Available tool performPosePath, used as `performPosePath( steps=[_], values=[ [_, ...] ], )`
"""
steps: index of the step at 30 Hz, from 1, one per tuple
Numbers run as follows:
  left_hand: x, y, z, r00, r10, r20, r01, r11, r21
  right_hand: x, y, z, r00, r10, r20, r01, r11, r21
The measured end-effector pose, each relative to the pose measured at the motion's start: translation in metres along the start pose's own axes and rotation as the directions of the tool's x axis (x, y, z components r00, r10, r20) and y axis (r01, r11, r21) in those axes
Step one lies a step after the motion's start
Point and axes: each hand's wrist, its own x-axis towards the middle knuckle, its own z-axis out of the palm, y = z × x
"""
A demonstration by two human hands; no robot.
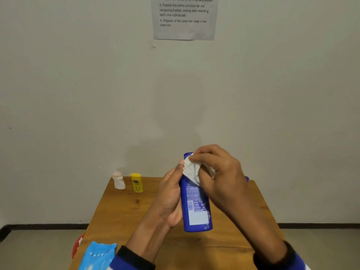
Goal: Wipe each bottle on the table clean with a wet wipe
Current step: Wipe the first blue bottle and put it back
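Observation:
I hold a tall blue bottle (195, 207) upright above the wooden table (120, 217), its printed back label facing me. My left hand (169, 197) grips the bottle's left side. My right hand (218, 172) pinches a crumpled white wet wipe (191, 169) against the bottle's upper part, near its cap. A small white bottle (119, 180) and a yellow bottle (137, 182) stand side by side at the table's far left corner. A sliver of another blue object (247, 178) shows behind my right hand.
A light blue wet-wipe pack (97, 256) lies at the table's near left edge. Something red (78, 245) sits on the floor left of the table. A printed instruction sheet (184, 16) hangs on the wall behind.

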Motion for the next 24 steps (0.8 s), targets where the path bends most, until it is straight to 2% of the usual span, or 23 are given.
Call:
performPosePath(
  steps=[3, 7, 10, 13, 15, 17, 20, 22, 24],
  values=[
    [0.001, 0.0, -0.003, 0.999, -0.021, -0.032, 0.019, 0.998, -0.068, -0.023, -0.002, 0.014, 0.999, 0.028, -0.023, -0.027, 1.0, 0.007],
    [0.004, 0.013, -0.018, 0.99, 0.104, -0.093, -0.114, 0.987, -0.114, -0.08, -0.006, 0.017, 0.997, 0.073, 0.028, -0.077, 0.975, 0.207],
    [0.005, 0.02, -0.02, 0.995, 0.079, -0.054, -0.086, 0.985, -0.147, -0.085, -0.007, 0.011, 0.989, 0.129, 0.075, -0.147, 0.931, 0.333],
    [0.005, 0.011, -0.014, 0.998, -0.057, 0.03, 0.061, 0.987, -0.149, -0.054, -0.008, 0.004, 0.992, 0.122, 0.035, -0.127, 0.961, 0.247],
    [0.007, 0.003, -0.011, 0.996, -0.082, 0.043, 0.086, 0.992, -0.096, -0.032, -0.001, 0.003, 0.991, 0.134, -0.017, -0.129, 0.977, 0.168],
    [0.01, 0.002, -0.007, 0.998, -0.057, 0.005, 0.057, 0.994, -0.097, -0.025, 0.003, 0.006, 0.988, 0.156, -0.018, -0.152, 0.979, 0.134],
    [0.016, 0.014, -0.006, 0.996, 0.058, -0.07, -0.068, 0.986, -0.152, -0.049, 0.0, 0.008, 0.992, 0.126, 0.015, -0.127, 0.98, 0.151],
    [0.021, 0.024, -0.014, 0.981, 0.125, -0.147, -0.149, 0.974, -0.168, -0.076, -0.002, 0.007, 0.99, 0.107, 0.092, -0.126, 0.962, 0.244],
    [0.024, 0.035, -0.022, 0.97, 0.133, -0.203, -0.182, 0.951, -0.25, -0.096, 0.0, 0.008, 0.972, 0.14, 0.191, -0.201, 0.915, 0.351]
  ],
)
